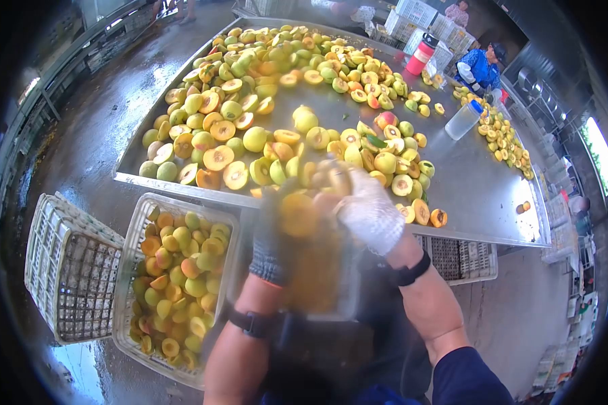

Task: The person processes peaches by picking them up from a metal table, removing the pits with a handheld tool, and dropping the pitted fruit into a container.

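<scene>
My right hand (371, 209), in a white knitted glove, is at the table's near edge. Its fingers curl around a blurred piece of peach (332, 177). My left hand (270, 236), in a dark grey glove, is beside it, its fingers smeared by motion. Between the hands an orange peach half (300, 214) shows blurred, above a hazy yellow-brown mass lower down. Cut peaches (218, 158) with yellow-green skin, many showing a pit or its hollow, cover much of the metal table (466, 192) in front of me.
A white crate (120, 317) full of peach halves stands at my left, beside tilted empty crates (81, 277). Another crate (463, 260) is under the table. A pink bottle (422, 54) and a blue-capped bottle (464, 120) stand on the table. A person in blue (479, 71) works across it.
</scene>
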`<move>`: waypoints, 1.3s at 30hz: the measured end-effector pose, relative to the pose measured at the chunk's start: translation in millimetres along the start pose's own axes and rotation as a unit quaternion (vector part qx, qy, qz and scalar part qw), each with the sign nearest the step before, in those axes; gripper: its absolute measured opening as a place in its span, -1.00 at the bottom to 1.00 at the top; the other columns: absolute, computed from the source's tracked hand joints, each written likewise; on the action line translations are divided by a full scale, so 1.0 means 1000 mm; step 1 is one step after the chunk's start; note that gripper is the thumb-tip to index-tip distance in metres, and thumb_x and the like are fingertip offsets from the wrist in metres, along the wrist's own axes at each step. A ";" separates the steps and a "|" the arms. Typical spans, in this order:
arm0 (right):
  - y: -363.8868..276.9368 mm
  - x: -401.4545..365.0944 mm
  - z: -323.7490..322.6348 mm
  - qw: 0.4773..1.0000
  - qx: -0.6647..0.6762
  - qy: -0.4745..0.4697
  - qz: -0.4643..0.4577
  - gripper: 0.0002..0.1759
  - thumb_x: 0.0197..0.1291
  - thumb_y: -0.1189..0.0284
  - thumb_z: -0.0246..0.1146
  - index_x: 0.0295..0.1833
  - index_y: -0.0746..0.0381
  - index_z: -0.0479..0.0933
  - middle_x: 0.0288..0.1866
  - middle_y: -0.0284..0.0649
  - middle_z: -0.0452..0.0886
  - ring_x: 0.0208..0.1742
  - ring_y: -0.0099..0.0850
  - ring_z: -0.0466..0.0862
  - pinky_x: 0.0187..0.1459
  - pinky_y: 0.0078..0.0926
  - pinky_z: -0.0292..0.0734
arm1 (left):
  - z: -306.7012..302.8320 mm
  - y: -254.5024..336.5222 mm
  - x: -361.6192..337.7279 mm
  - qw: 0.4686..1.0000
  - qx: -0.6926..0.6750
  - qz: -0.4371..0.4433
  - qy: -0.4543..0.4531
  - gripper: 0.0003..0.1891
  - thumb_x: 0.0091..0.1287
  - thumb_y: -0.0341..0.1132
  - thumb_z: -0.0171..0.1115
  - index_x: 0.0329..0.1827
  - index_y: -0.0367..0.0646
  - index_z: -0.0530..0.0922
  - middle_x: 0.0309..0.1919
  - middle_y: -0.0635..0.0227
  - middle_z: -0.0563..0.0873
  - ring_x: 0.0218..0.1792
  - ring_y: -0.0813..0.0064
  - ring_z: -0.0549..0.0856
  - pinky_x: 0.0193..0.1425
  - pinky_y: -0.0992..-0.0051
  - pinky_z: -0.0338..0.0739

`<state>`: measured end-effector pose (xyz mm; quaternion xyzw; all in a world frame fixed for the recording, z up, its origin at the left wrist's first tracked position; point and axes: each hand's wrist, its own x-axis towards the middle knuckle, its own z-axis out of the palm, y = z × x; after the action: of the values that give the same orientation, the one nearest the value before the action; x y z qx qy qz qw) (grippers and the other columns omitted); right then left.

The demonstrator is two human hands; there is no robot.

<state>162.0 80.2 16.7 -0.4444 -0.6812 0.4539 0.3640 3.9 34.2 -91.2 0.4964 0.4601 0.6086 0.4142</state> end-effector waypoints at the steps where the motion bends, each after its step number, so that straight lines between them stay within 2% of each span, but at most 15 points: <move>1: 0.002 -0.010 -0.004 0.994 0.098 0.014 0.045 -0.55 0.43 0.08 0.39 0.15 0.21 0.57 -0.21 -0.36 0.69 -0.41 -0.57 0.64 -0.38 -0.55 0.57 | 0.003 0.001 -0.003 0.999 -0.034 -0.014 -0.018 -0.51 0.69 -0.15 -0.03 0.55 -0.20 0.33 0.29 0.12 0.65 0.18 0.32 0.69 0.13 0.38 0.70; 2: 0.005 -0.020 -0.007 0.976 0.195 0.037 0.087 -0.58 0.49 0.09 0.32 0.17 0.19 0.57 -0.22 -0.37 0.69 -0.47 -0.58 0.63 -0.45 -0.58 0.56 | 0.005 0.019 -0.003 0.973 -0.207 -0.096 -0.028 -0.53 0.65 -0.23 0.05 0.53 -0.22 0.34 0.26 0.12 0.67 0.18 0.32 0.70 0.14 0.37 0.70; 4: 0.015 -0.038 -0.028 0.943 0.296 0.011 0.152 -0.62 0.57 0.11 0.23 0.20 0.17 0.56 -0.23 -0.37 0.69 -0.51 -0.58 0.62 -0.51 -0.61 0.53 | 0.013 0.025 -0.005 1.000 0.006 0.026 -0.013 -0.50 0.49 -0.38 0.26 0.47 -0.24 0.43 0.18 0.15 0.73 0.15 0.35 0.72 0.16 0.37 0.68; 7: 0.027 -0.051 -0.032 0.927 0.324 0.007 0.187 -0.64 0.63 0.14 0.15 0.26 0.17 0.54 -0.27 -0.37 0.65 -0.53 -0.57 0.56 -0.51 -0.62 0.48 | 0.018 0.046 0.002 0.955 0.252 0.156 0.027 -0.46 0.32 -0.45 0.45 0.38 -0.23 0.56 0.11 0.20 0.79 0.09 0.38 0.76 0.21 0.38 0.66; 13: 0.039 -0.062 -0.036 0.961 0.256 -0.007 0.107 -0.65 0.69 0.26 0.05 0.36 0.22 0.47 -0.27 -0.36 0.60 -0.35 -0.63 0.51 -0.25 -0.63 0.46 | 0.043 0.063 0.013 0.963 0.227 0.138 0.043 -0.39 0.17 -0.53 0.51 0.35 -0.25 0.59 0.06 0.19 0.83 0.09 0.32 0.82 0.23 0.38 0.68; 17: 0.036 -0.068 -0.027 0.976 0.199 -0.008 0.090 -0.73 0.68 0.29 0.05 0.21 0.25 0.49 -0.28 -0.39 0.56 -0.39 -0.65 0.52 -0.28 -0.63 0.51 | 0.052 0.025 0.019 0.978 0.150 0.138 0.050 -0.33 0.22 -0.53 0.50 0.43 -0.28 0.47 0.12 0.12 0.81 0.14 0.29 0.81 0.26 0.35 0.68; 20: 0.040 -0.068 -0.022 0.968 0.231 0.035 0.097 -0.69 0.67 0.23 0.07 0.21 0.25 0.48 -0.26 -0.36 0.60 -0.42 -0.64 0.55 -0.35 -0.59 0.56 | 0.055 0.028 0.022 0.942 0.258 0.212 0.001 -0.35 0.28 -0.50 0.49 0.44 -0.29 0.42 0.18 0.08 0.78 0.16 0.25 0.79 0.26 0.31 0.69; 25: 0.043 -0.070 -0.024 0.915 0.376 0.039 0.142 -0.58 0.66 0.13 0.09 0.27 0.27 0.47 -0.12 -0.18 0.74 -0.40 -0.53 0.65 -0.40 -0.55 0.58 | 0.063 0.010 0.021 0.968 0.158 0.195 -0.008 -0.42 0.41 -0.35 0.40 0.46 -0.25 0.42 0.20 0.12 0.76 0.11 0.26 0.79 0.22 0.32 0.70; 27: 0.040 -0.072 -0.025 0.965 0.245 0.048 0.080 -0.57 0.64 0.14 0.12 0.28 0.28 0.47 -0.11 -0.16 0.74 -0.39 -0.46 0.67 -0.36 -0.55 0.59 | 0.069 0.018 0.023 0.993 -0.081 0.076 0.036 -0.47 0.51 -0.13 0.28 0.43 -0.21 0.44 0.14 0.15 0.77 0.00 0.27 0.79 0.14 0.36 0.72; 29: 0.027 -0.079 -0.027 0.989 0.129 0.077 0.013 -0.57 0.61 0.15 0.16 0.28 0.29 0.49 -0.11 -0.15 0.74 -0.35 -0.39 0.70 -0.27 -0.53 0.62 | 0.079 0.030 0.022 0.837 -0.510 -0.170 0.100 -0.44 0.59 0.12 0.11 0.39 -0.16 0.48 0.06 0.19 0.78 -0.14 0.26 0.78 0.03 0.40 0.73; 31: 0.031 -0.076 -0.031 0.969 -0.085 0.159 -0.171 -0.60 0.55 0.22 0.24 0.24 0.31 0.53 -0.12 -0.12 0.72 -0.21 -0.28 0.74 -0.06 -0.41 0.65 | 0.065 0.027 0.024 0.837 -0.510 -0.176 0.090 -0.44 0.59 0.19 0.01 0.30 -0.10 0.52 -0.02 0.20 0.75 -0.15 0.31 0.75 -0.10 0.45 0.69; 33: 0.032 -0.079 -0.034 0.969 -0.073 0.162 -0.169 -0.63 0.53 0.27 0.26 0.22 0.33 0.54 -0.11 -0.09 0.71 -0.12 -0.19 0.75 0.01 -0.32 0.64 | 0.052 0.016 0.028 0.837 -0.510 -0.182 0.078 -0.42 0.59 0.27 -0.08 0.22 -0.05 0.55 -0.10 0.22 0.71 -0.16 0.37 0.72 -0.24 0.49 0.66; 36: 0.031 -0.076 -0.036 0.963 -0.092 0.160 -0.198 -0.64 0.53 0.28 0.25 0.23 0.32 0.54 -0.11 -0.09 0.71 -0.13 -0.18 0.77 -0.01 -0.34 0.65 | 0.057 0.012 0.030 0.986 -0.004 0.030 0.165 -0.47 0.59 0.20 -0.04 0.14 -0.10 0.55 -0.12 0.18 0.70 -0.17 0.38 0.72 -0.28 0.47 0.67; 38: 0.032 -0.077 -0.034 0.972 -0.081 0.138 -0.172 -0.64 0.53 0.29 0.26 0.24 0.30 0.54 -0.11 -0.08 0.71 -0.14 -0.17 0.77 -0.03 -0.34 0.65 | 0.056 0.013 0.028 0.978 0.135 0.077 0.139 -0.46 0.61 0.15 -0.05 0.21 -0.17 0.52 -0.08 0.17 0.70 -0.12 0.34 0.72 -0.17 0.42 0.70; 39: 0.034 -0.077 -0.033 0.981 -0.067 0.117 -0.141 -0.65 0.53 0.29 0.26 0.24 0.29 0.54 -0.11 -0.07 0.72 -0.15 -0.15 0.78 -0.04 -0.33 0.66 | 0.051 0.004 0.029 0.992 0.040 0.029 0.119 -0.45 0.63 0.12 -0.07 0.28 -0.22 0.50 -0.04 0.16 0.70 -0.07 0.31 0.72 -0.08 0.39 0.71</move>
<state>226.9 24.2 -11.6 -0.4174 -0.7187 0.2961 0.4707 49.2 68.4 -76.2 0.4493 0.5159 0.6562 0.3183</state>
